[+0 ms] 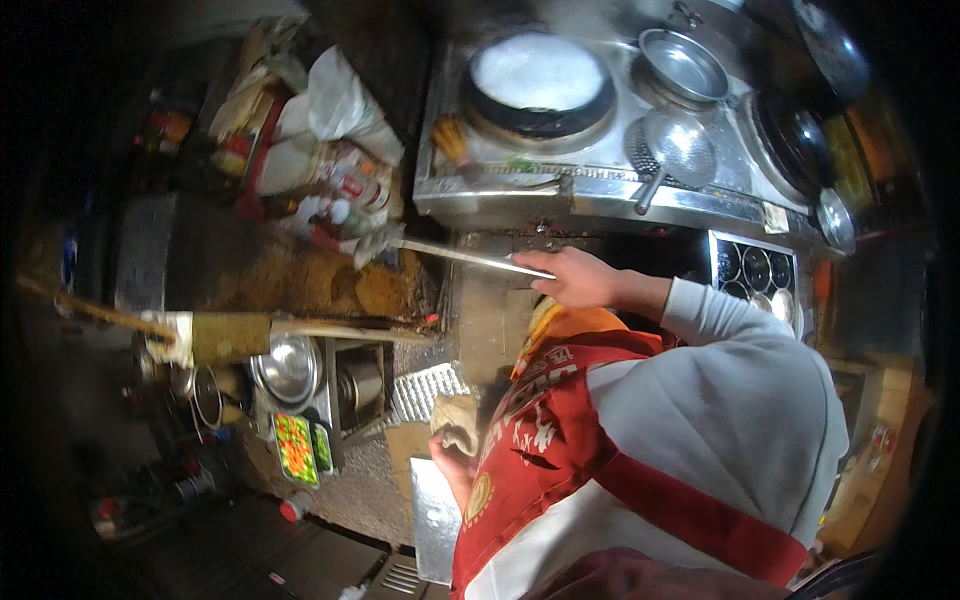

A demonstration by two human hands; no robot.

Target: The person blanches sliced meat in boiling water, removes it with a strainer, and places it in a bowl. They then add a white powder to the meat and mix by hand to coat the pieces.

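My right hand [574, 277] is gripping one end of a long, thin, pale handle or rod [465, 258]. Its other end reaches left to a cluttered counter beside a crumpled clear plastic bag [371, 244]; whether it carries a tool head there I cannot tell. Lower down, close to the red apron [532, 427], my left hand [452, 461] holds a bunched beige cloth [456, 420], and the apron partly hides that hand. Below the cloth is a flat metal sheet or lid [433, 517].
A stove [510, 199] at the top holds a wok [540, 82] with whitish contents, a strainer [679, 146] and a metal bowl [682, 66]. Left stand a worn wooden board [322, 277], bottles and bags, metal basins [285, 371] and a tray of chopped vegetables [296, 450].
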